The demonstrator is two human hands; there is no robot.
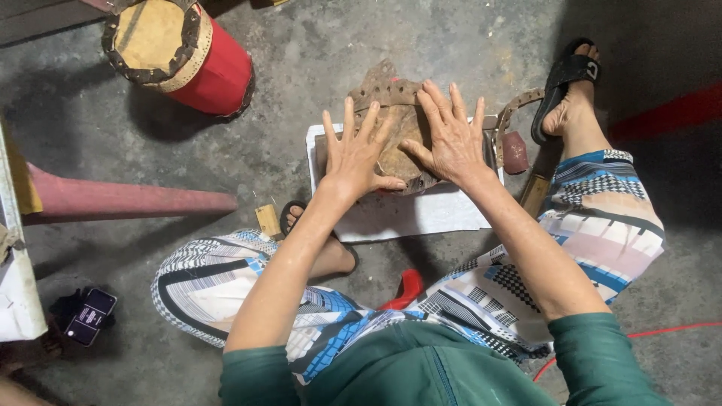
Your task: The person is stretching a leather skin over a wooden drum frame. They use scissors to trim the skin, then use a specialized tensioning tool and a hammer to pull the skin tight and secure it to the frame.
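Observation:
A brown piece of hide (397,128) with a row of punched holes along its far edge lies on a white slab (421,214) on the floor. My left hand (355,154) rests flat on the hide's left side, fingers spread. My right hand (450,135) presses flat on its right side, fingers spread as well. Neither hand holds anything. A strip of holed leather (511,113) curls out to the right of the hide, with a small dark red pouch-like piece (515,150) beside it.
A red drum (180,53) with a leather-laced head lies at the far left. A long reddish cone-shaped pole (128,199) stretches across the left floor. A phone (90,316) lies near left. My sandalled feet (568,83) flank the slab. A red wire (662,332) runs at the right.

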